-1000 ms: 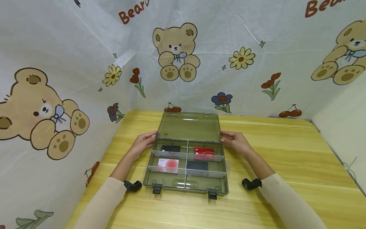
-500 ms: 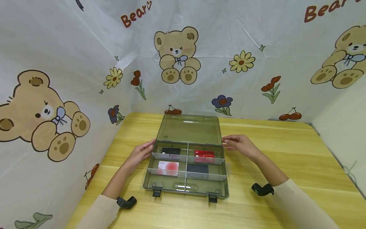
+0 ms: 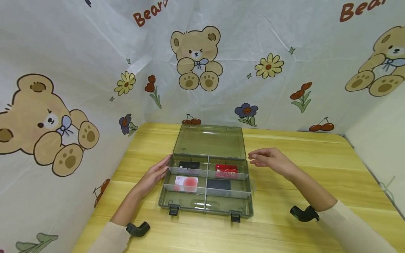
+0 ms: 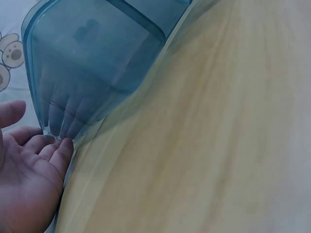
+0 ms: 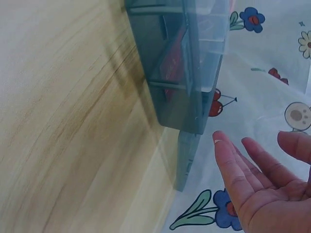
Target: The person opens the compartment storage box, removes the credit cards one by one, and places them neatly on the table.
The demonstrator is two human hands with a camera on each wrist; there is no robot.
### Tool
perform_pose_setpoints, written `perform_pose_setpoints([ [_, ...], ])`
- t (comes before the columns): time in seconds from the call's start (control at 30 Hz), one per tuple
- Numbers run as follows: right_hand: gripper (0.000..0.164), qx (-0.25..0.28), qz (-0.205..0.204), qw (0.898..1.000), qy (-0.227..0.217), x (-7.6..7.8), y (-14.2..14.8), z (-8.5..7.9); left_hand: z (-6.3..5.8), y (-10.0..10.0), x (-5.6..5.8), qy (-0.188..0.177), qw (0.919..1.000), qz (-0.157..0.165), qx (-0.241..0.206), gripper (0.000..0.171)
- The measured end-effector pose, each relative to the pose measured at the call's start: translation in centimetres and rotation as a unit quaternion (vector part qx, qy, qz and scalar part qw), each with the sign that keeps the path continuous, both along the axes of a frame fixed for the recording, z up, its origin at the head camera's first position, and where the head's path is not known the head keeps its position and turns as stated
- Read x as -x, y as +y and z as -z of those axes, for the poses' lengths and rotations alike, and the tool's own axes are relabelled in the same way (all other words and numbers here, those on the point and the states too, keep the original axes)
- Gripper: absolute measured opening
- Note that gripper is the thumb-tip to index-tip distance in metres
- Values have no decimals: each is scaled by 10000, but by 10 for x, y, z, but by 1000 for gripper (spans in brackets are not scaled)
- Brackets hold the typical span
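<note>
A translucent grey-green divided plastic box (image 3: 186, 201) lies on the table, its lid (image 3: 209, 142) folded back flat behind it. The back row holds a black card (image 3: 190, 164) on the left and a red card (image 3: 226, 168) on the right. In the middle row lie a white card with a pink circle (image 3: 186, 183) and a dark card (image 3: 219, 185). My left hand (image 3: 154, 174) rests its fingertips against the box's left side near the hinge, thumb apart in the left wrist view. Off the right side, my right hand (image 3: 274, 161) hovers with extended fingers, holding nothing.
Two black latches (image 3: 173, 210) hang down at the box's front edge. The wooden table (image 3: 316, 168) extends further to the right than to the left. A bear-print cloth (image 3: 227, 77) walls in the back and left.
My right hand has drawn away rightward from the box's side. The left hand has slid slightly nearer along the left side. The box and cards stay where they were.
</note>
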State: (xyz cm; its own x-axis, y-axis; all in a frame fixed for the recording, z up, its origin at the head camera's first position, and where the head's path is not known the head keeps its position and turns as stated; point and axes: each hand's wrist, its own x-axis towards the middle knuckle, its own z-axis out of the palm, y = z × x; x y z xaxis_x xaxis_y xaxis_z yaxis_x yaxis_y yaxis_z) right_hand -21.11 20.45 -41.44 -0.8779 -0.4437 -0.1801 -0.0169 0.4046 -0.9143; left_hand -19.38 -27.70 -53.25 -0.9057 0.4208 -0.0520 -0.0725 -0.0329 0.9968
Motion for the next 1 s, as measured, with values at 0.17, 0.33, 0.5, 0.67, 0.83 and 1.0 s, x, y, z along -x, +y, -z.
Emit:
perform_pose_setpoints([
  [0.17, 47, 160, -190, 9993, -278, -4, 0, -10, 2, -3, -1, 238, 9993, 254, 124, 60],
  [0.33, 50, 302, -365, 9967, -664, -4, -1, -15, 4, -6, -3, 417, 9985, 356, 82, 62],
  [0.5, 51, 582, -518, 9908, -1106, 0, -1, -16, 3, -7, -4, 506, 9978, 415, -93, 64],
  [0.67, 53, 914, -563, 9840, -1419, 4, 0, -16, 2, -7, -5, 546, 9976, 415, -56, 66],
  [0.83, 54, 1123, -564, 9791, -1600, 6, -1, -18, 3, -6, -6, 608, 9974, 377, -24, 66],
  [1.0, 56, 1172, -537, 9748, -1822, 9, -6, -20, 4, -6, -7, 656, 9971, 392, -28, 66],
])
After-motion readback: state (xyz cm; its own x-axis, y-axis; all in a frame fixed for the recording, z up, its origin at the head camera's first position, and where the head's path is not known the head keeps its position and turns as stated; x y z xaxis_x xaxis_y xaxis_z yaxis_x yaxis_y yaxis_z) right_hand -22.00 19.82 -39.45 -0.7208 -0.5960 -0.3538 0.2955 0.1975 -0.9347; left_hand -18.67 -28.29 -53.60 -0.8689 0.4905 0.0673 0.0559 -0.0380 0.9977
